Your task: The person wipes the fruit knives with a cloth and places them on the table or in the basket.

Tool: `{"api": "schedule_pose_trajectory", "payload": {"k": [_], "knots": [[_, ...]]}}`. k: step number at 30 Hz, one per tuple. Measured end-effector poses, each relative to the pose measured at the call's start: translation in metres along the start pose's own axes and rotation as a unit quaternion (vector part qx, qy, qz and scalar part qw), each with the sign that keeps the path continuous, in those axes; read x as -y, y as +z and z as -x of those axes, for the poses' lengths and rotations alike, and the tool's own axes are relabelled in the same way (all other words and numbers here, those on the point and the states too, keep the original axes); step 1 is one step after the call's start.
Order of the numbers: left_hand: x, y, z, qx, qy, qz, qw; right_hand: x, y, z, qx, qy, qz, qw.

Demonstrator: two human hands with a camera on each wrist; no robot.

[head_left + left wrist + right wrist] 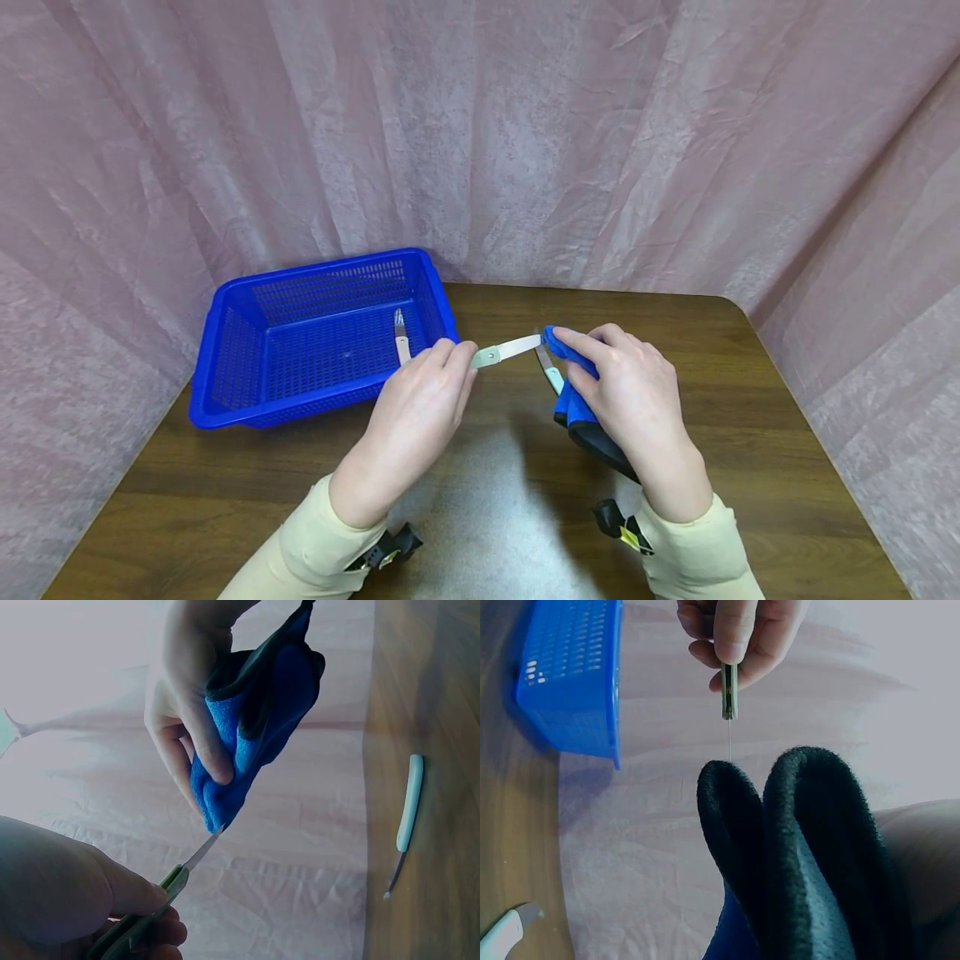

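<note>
Knife (pixel 513 347) held above table (pixel 750 417), toward far edge, just beside basket (pixel 322 268). Left hand (pixel 420 392) grips handle; right hand (pixel 633 387) pinches cloth (pixel 573 408) at blade tip. Knife looks light, stiff, handle likely smooth; best held by handle, fingers off blade edge. Cloth looks soft, limp; pinch folded end. Hidden: blade tip in cloth, much of handle under fingers. Utensil (pixel 553 378) on table partly covered, kind unclear; table's near edge cut off.
</note>
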State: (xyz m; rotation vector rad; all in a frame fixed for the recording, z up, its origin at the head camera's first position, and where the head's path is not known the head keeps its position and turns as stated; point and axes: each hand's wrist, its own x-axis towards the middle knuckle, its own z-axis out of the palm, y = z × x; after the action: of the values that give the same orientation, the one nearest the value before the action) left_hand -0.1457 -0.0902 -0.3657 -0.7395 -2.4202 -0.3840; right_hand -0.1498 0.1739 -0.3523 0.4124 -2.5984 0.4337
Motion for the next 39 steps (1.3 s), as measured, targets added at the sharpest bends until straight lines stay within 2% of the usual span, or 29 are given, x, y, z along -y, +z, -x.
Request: {"api": "schedule_pose_trajectory", "payload": {"k": [11, 19, 28, 39], "knots": [[0.001, -0.001, -0.001, 0.007, -0.008, 0.001, 0.9999, -0.004, -0.002, 0.0, 0.006, 0.008, 0.004, 0.9999], [0.002, -0.001, -0.001, 0.006, -0.012, -0.001, 0.9999, -0.003, -0.004, 0.001, -0.016, 0.008, 0.0, 0.9998], [0.001, -0.001, -0.001, 0.011, -0.012, 0.002, 0.9999, 0.013, -0.001, 0.003, -0.034, -0.033, -0.009, 0.9989], [-0.001, 0.002, 0.0, -0.003, 0.009, 0.001, 1.0, 0.031, 0.009, 0.006, -0.046, -0.081, -0.014, 0.9956]]}}
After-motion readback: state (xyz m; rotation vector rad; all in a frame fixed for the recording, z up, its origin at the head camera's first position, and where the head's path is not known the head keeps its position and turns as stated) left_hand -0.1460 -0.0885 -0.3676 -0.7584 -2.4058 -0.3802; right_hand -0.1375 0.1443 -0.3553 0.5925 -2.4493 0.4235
